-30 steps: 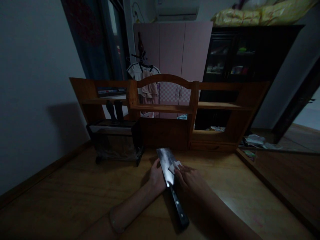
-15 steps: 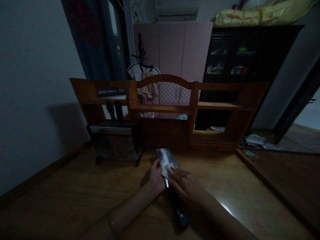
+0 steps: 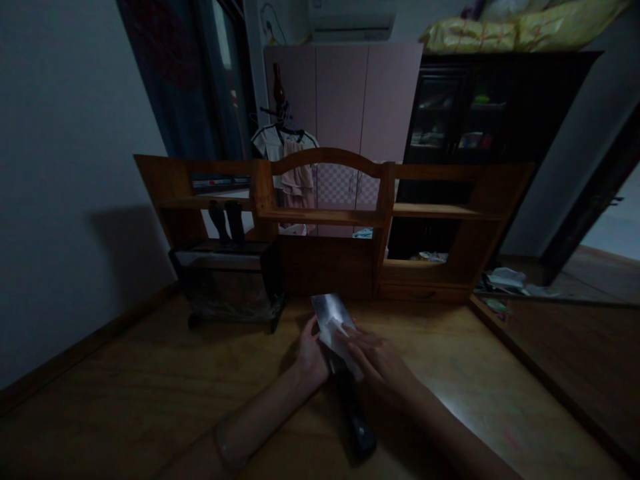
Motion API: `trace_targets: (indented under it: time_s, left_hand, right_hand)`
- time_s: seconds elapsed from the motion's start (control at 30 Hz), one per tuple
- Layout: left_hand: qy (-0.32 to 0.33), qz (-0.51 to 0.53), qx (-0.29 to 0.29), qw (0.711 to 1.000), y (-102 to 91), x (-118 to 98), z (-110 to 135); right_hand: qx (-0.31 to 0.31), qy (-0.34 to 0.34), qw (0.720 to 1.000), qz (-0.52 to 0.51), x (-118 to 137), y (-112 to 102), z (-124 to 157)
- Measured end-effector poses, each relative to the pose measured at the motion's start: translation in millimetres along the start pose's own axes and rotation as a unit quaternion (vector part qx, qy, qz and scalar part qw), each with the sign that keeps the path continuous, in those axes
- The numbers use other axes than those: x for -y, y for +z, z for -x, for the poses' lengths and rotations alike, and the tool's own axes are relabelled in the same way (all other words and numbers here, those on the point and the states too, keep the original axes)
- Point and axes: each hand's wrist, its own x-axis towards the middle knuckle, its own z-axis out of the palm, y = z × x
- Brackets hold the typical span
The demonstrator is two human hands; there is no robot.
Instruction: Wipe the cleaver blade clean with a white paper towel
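Observation:
A cleaver with a broad metal blade (image 3: 327,305) and a black handle (image 3: 357,427) lies slanted in front of me, its handle toward me. My left hand (image 3: 313,353) supports the blade from the left and beneath, its fingers partly hidden under the metal. On top, my right hand (image 3: 377,357) presses a white tissue (image 3: 345,347) against the blade near the handle. To the left stands a black knife block (image 3: 227,287) with two dark knife handles (image 3: 229,223) sticking up.
A wooden shelf unit (image 3: 325,217) runs along the back of the wooden tabletop (image 3: 175,387). The wall (image 3: 65,200) borders the left side, and a raised wooden edge (image 3: 540,373) the right. Behind are a pink wardrobe (image 3: 343,100) and a dark cabinet (image 3: 500,100).
The tissue looks more spread out and reaches further toward the handle. My right hand has shifted slightly along the blade. The cleaver and my left hand stay nearly where they were.

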Motion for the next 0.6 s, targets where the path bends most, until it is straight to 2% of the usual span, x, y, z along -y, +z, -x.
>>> trace_targets:
  time_s: [0.17, 0.37, 0.6]
  left_hand:
    - [-0.003, 0.018, 0.027, 0.999, 11.6, 1, 8]
    - [0.004, 0.006, 0.028, 1.000, 14.3, 1, 11]
    - [0.007, 0.001, -0.006, 1.000, 16.5, 1, 11]
  right_hand:
    - [-0.044, 0.027, 0.997, 0.050, -19, 2, 0]
    - [-0.004, 0.054, 0.997, 0.057, -22, 12, 0]
    - [0.027, 0.045, 0.999, 0.016, -18, 8, 0]
